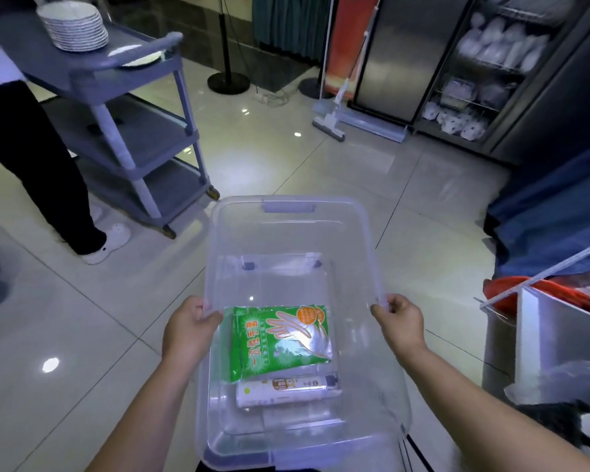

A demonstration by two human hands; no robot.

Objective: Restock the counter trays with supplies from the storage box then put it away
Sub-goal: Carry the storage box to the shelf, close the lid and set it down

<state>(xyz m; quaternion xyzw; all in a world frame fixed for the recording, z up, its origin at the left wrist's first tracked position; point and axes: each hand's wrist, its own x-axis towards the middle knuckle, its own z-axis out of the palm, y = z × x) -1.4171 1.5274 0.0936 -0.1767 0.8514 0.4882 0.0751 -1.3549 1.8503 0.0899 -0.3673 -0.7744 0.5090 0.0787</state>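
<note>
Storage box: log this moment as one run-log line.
storage box carried over floor | left hand on left rim | right hand on right rim | inside: green glove pack, white packet

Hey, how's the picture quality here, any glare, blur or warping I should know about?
Head view: dim, bluish light overall; bright ceiling-light glare spots on the glossy floor tiles; wide-angle warping bends the cart and the cabinet shelves at the edges; shelf contents look soft and smeared; the clear storage box and the green glove packet are sharp enough to read.
</note>
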